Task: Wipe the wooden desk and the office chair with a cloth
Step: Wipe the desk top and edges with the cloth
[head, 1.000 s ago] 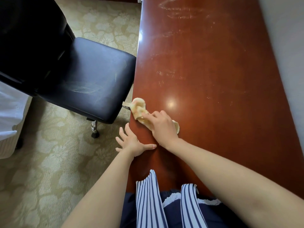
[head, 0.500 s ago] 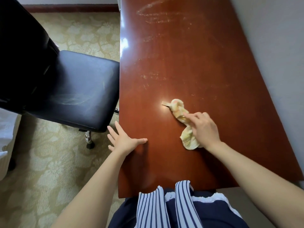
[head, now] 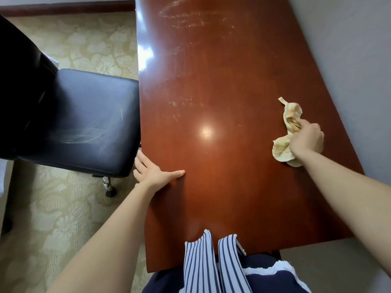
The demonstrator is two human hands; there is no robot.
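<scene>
So the person is standing at the near end of the wooden counter [head: 222, 81], and their right hand [head: 306, 140] is gripping a crumpled yellowish cloth [head: 282, 149], pressing it onto the top near the right edge, close to the grey wall [head: 349, 60]. The left hand [head: 154, 174] is lying flat and relaxed on the left edge, fingers spread, thumb pointing in across the wood. The black office chair [head: 84, 119] is sitting right against that side on patterned carpet [head: 42, 208], with pale smears showing on its seat.
</scene>
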